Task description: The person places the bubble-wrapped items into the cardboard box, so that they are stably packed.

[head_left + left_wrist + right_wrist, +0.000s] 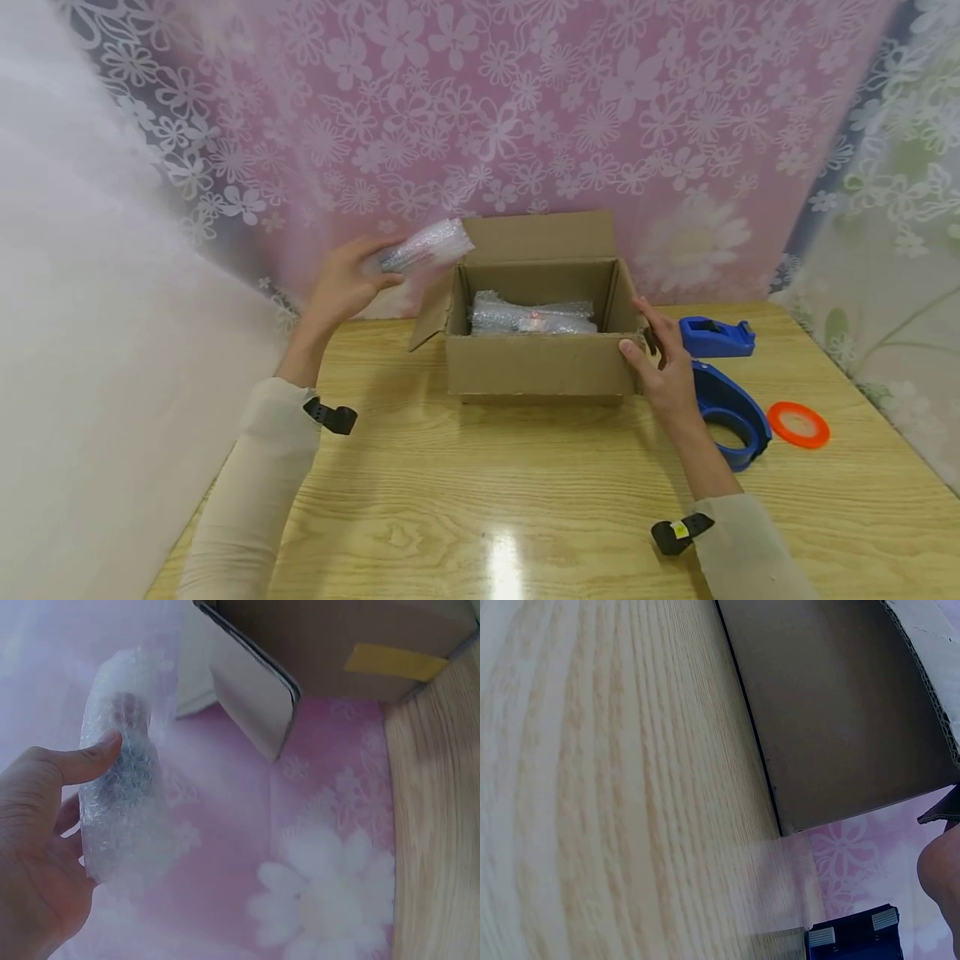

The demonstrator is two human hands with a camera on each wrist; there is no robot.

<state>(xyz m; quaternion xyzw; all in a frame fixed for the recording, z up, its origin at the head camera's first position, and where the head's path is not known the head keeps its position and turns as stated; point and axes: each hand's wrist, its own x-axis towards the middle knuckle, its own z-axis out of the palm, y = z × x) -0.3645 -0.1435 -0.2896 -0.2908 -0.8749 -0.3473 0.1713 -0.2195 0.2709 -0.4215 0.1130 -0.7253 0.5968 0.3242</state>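
A bubble-wrapped item is held up by my left hand, to the left of an open cardboard box. In the left wrist view the thumb lies across the clear wrap, which has something dark inside; its kind cannot be made out. Inside the box lie more bubble-wrapped pieces. My right hand grips the box's right front corner, with the thumb on the front side and the fingers at the right side. Only part of that hand shows in the right wrist view.
Right of the box are a small blue tape dispenser, a larger blue ring-shaped tape dispenser and an orange ring-shaped roll. The wooden table meets a pink flowered curtain behind. One box flap sticks out left.
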